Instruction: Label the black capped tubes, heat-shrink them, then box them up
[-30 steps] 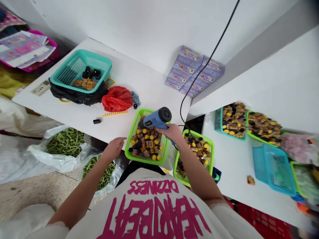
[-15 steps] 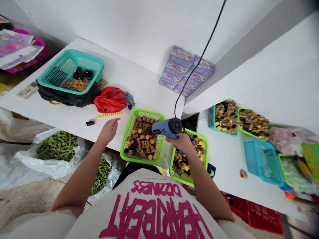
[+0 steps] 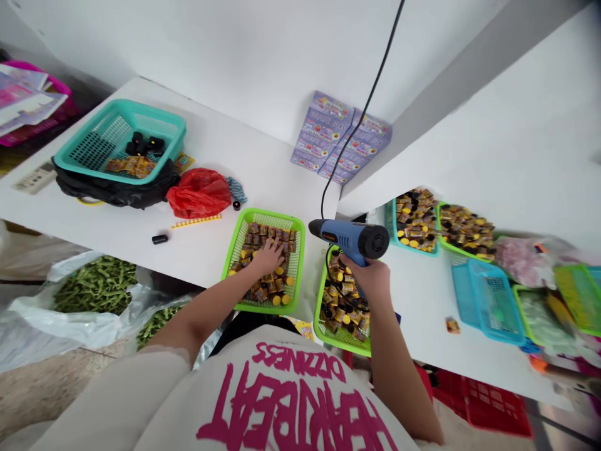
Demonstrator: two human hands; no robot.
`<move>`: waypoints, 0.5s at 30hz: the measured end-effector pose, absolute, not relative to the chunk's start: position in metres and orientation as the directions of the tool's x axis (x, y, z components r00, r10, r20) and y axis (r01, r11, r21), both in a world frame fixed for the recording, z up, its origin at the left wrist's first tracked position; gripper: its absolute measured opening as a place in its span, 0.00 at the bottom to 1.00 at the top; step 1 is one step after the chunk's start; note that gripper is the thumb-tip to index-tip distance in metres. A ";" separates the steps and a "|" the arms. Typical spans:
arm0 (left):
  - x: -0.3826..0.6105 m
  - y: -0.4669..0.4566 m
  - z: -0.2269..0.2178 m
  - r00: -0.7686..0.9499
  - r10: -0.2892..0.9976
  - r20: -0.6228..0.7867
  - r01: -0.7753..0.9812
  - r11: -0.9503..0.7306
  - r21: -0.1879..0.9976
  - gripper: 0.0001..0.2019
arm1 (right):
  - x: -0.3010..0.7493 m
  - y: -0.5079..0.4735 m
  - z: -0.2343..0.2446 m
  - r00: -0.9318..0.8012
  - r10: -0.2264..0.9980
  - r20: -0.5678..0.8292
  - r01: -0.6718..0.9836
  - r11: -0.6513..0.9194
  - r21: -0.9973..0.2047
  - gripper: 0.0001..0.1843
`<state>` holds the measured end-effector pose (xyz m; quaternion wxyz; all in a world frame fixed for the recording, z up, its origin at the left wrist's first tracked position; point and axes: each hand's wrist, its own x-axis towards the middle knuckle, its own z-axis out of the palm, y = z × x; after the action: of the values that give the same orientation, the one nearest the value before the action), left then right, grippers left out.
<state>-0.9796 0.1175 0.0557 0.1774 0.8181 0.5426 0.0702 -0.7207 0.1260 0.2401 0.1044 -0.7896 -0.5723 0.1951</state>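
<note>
My right hand is wrapped round the handle of a blue and black heat gun, held in the air with its nozzle pointing left. Below it stands a green basket full of small brown containers with yellow or black caps. My left hand reaches into another green basket, its fingers spread over the small labelled containers there. The palm hides whatever lies right beneath it. A black cord hangs down behind the heat gun.
Left on the white table are a teal basket, a red plastic bag and a small black cylinder. Purple boxes stand by the wall. More filled baskets and a blue basket sit right; bags of green pieces lie below left.
My left hand has moved right from the bare table into the green basket, onto the containers. My right hand has swung the heat gun right and up, away from over that basket.
</note>
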 end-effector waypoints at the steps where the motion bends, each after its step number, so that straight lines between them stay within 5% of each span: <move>1: -0.981 0.105 0.057 0.399 0.914 -0.079 0.862 -0.344 0.373 0.17 | -0.721 0.126 0.238 0.255 0.946 -0.199 0.861 -0.316 -0.398 0.30; 9: -1.016 0.021 0.084 0.431 0.901 -0.044 0.812 -0.366 0.455 0.19 | -0.748 0.140 0.214 0.021 0.944 -0.331 0.860 -0.186 -0.476 0.24; 15: -1.051 -0.004 0.092 0.243 0.970 -0.016 0.833 -0.201 0.515 0.22 | -0.790 0.160 0.202 -0.149 0.915 -0.374 0.870 -0.058 -0.489 0.20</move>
<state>-1.0512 -0.0044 0.0919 0.2153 0.7585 0.5943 0.1584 -0.7901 0.1600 0.2021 0.0348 -0.6514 -0.6853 0.3237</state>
